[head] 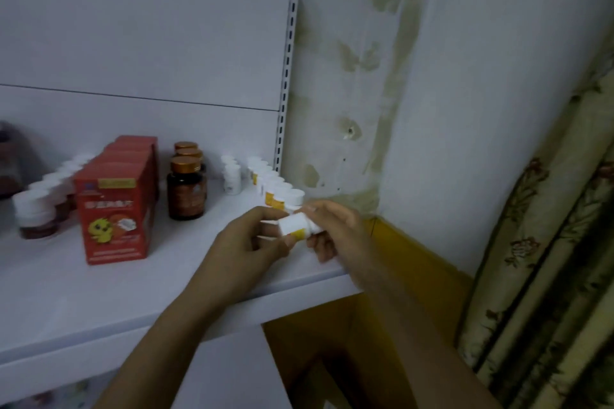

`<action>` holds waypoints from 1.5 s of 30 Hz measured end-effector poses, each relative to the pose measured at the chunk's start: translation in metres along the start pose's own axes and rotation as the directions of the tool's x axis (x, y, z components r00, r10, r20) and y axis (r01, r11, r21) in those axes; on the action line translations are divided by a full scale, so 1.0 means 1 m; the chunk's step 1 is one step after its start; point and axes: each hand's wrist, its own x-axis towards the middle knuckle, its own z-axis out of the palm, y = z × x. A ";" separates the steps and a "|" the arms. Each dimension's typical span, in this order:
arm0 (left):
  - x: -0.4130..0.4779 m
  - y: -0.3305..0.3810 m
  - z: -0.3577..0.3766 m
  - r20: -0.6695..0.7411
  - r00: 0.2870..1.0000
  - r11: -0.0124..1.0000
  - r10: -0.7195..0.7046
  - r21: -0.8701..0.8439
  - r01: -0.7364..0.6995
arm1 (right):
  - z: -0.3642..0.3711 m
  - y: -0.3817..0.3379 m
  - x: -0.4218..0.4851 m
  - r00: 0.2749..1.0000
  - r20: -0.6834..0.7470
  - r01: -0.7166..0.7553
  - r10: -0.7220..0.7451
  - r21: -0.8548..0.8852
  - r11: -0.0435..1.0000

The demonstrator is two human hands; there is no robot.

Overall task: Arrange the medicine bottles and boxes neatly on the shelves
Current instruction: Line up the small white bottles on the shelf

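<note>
Left hand (247, 237) fingers and right hand (335, 226) fingers pinch white bottle (294, 225) between them; long axis near horizontal, left-right; cap end unclear. Bottle row (275, 188) just beyond fingers.

Small white bottle (296, 225), yellow label, tilted above shelf (166, 282) front.

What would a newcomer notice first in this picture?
Two hands meet over the right end of the shelf: the left hand and right hand together hold a small white bottle. Left of them stand brown bottles with gold caps and, further left, red boxes showing a yellow duck.
</note>
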 end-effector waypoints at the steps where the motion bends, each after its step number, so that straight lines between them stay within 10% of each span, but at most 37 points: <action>1: 0.000 -0.001 -0.001 0.001 1.000 1.000 0.003 -0.002 -0.003 | 0.001 0.002 0.001 1.000 -0.007 0.008 -0.008 -0.003 1.000; 45: 0.003 -0.006 -0.001 -0.138 0.990 0.999 -0.017 0.037 0.022 | -0.008 0.017 0.009 0.967 0.157 0.208 -0.199 -0.048 0.977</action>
